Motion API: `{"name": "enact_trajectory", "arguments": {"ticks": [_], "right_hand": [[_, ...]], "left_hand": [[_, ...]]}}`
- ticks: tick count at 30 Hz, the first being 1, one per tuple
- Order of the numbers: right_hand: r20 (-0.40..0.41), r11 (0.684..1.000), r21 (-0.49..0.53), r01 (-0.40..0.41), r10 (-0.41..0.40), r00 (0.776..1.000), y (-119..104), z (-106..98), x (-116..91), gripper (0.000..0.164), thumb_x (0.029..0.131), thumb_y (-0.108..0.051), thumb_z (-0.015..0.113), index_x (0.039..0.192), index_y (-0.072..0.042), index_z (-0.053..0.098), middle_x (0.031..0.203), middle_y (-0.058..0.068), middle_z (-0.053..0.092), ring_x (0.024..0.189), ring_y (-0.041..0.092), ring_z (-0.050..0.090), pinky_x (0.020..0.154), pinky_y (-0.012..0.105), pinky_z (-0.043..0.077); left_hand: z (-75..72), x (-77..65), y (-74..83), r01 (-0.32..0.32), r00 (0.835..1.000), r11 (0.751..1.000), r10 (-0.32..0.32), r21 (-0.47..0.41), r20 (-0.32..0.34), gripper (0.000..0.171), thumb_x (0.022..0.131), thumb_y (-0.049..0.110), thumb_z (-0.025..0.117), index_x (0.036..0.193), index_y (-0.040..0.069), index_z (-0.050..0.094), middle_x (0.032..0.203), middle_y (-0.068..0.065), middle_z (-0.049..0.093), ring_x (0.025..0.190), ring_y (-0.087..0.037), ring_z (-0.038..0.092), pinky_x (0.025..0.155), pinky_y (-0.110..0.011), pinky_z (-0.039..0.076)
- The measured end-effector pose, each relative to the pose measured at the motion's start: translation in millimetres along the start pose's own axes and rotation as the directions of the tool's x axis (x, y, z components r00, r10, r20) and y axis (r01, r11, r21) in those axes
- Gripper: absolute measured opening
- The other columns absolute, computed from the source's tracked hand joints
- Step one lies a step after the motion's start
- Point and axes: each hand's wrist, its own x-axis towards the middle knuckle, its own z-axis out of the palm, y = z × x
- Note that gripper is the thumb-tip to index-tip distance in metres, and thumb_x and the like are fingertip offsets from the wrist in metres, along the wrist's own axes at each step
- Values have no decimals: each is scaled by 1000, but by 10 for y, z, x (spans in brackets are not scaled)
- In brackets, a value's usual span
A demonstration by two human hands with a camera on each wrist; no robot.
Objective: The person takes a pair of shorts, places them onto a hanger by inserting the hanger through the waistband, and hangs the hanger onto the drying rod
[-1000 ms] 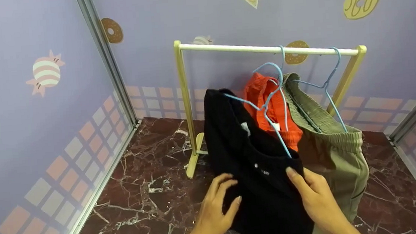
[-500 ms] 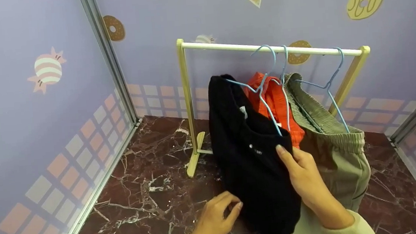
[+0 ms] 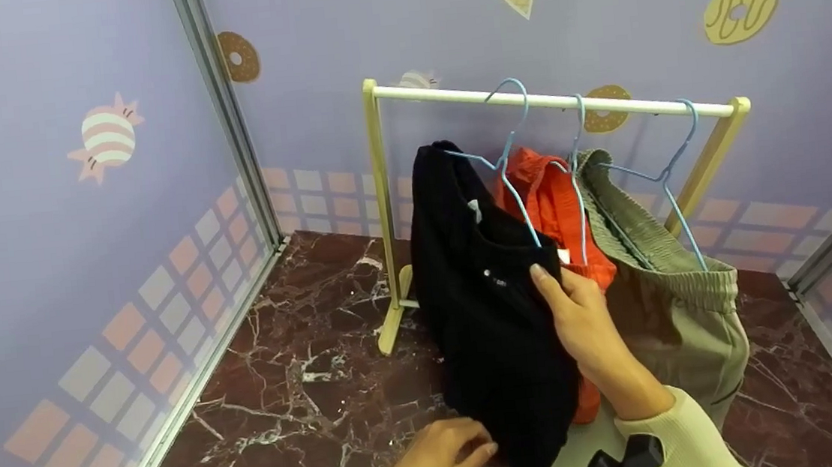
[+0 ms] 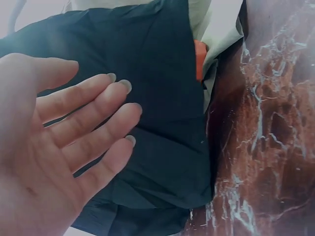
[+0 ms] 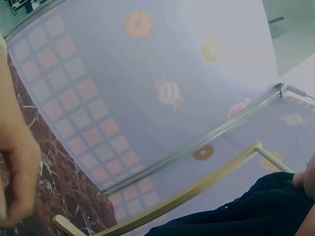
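Observation:
Black pants [image 3: 501, 346] with a small white print at the waist hang from a light-blue wire hanger [image 3: 506, 165]. That hanger's hook overlaps the white rail [image 3: 442, 96] in the head view. My right hand [image 3: 581, 317] pinches the waistband near the hanger's lower end, thumb in front. Low beside a pant leg is my left hand [image 3: 436, 461], and the left wrist view shows its fingers [image 4: 93, 128] loosely extended in front of the dark cloth, holding nothing. The right wrist view catches only a bit of my right hand at its edge.
Orange-red pants [image 3: 552, 199] and olive pants [image 3: 687, 322] hang on blue hangers to the right. The rack's wooden left post [image 3: 383, 206] stands on a foot over the dark marbled floor [image 3: 304, 416]. Patterned walls [image 3: 294, 48] enclose the spot.
My right hand has lifted the black pants and moved left and away from me, bringing the hanger's hook up to the rail. My left hand has come away from the cloth and sunk lower.

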Motion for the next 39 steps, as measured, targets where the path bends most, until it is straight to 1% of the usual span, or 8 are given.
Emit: {"name": "enact_trajectory", "arguments": {"ticks": [4,11,15,18,26,29,34,39], "right_hand": [[6,1000,10,-2,2,1000,-9,47,74,32,94,-30,50,103,-4,66,99,8,67,83,13,63,73,27,51],[-18,1000,-10,-22,21,1000,-16,145,208,31,94,-28,51,100,-2,66,94,5,65,81,10,59,72,24,49],[-20,1000,-9,-30,30,999,-14,196,256,31,94,-27,51,98,-1,66,90,5,66,77,11,59,70,25,49],[-14,1000,-8,-21,21,1000,-11,230,285,31,94,-28,50,99,-2,66,92,7,67,79,11,60,72,25,48],[-36,1000,-8,-19,19,999,-51,315,356,32,94,-29,51,96,-1,67,88,5,66,76,11,58,70,23,47],[-31,1000,-1,-20,20,999,-60,344,388,33,94,-29,50,94,0,66,85,6,66,75,12,58,69,24,48],[-31,1000,-16,-20,19,999,-43,387,469,34,94,-30,50,90,1,65,78,2,62,73,12,56,68,24,46],[-20,999,-25,-33,33,999,3,414,525,34,94,-29,50,90,1,65,76,2,62,70,11,56,67,24,46]], "left_hand": [[22,-26,-20,11,1000,1000,-10,-22,29,18,93,36,50,85,26,63,80,16,60,71,4,55,66,-10,43],[6,-61,-37,24,996,998,-19,-59,85,19,93,36,49,88,25,64,83,15,62,73,6,55,68,-12,44],[-13,-75,-44,63,989,994,-51,-87,135,21,93,38,47,90,25,64,85,16,62,75,7,55,69,-14,45],[-22,-81,-40,89,984,991,-72,-102,160,22,93,39,47,91,25,64,86,17,62,77,7,55,69,-15,46],[-29,-110,-25,93,988,992,-82,-81,130,20,93,39,47,91,28,64,87,18,62,80,6,56,73,-16,46],[-33,-118,-26,108,986,990,-94,-94,141,20,93,40,48,91,27,64,87,18,62,79,6,56,73,-16,46],[-46,-123,-31,150,977,981,-127,-126,173,20,93,41,48,91,28,64,88,19,62,79,7,55,72,-17,46],[-47,-130,-41,185,968,972,-155,-144,199,19,92,41,49,91,29,63,87,18,61,75,7,54,69,-16,45]]}}
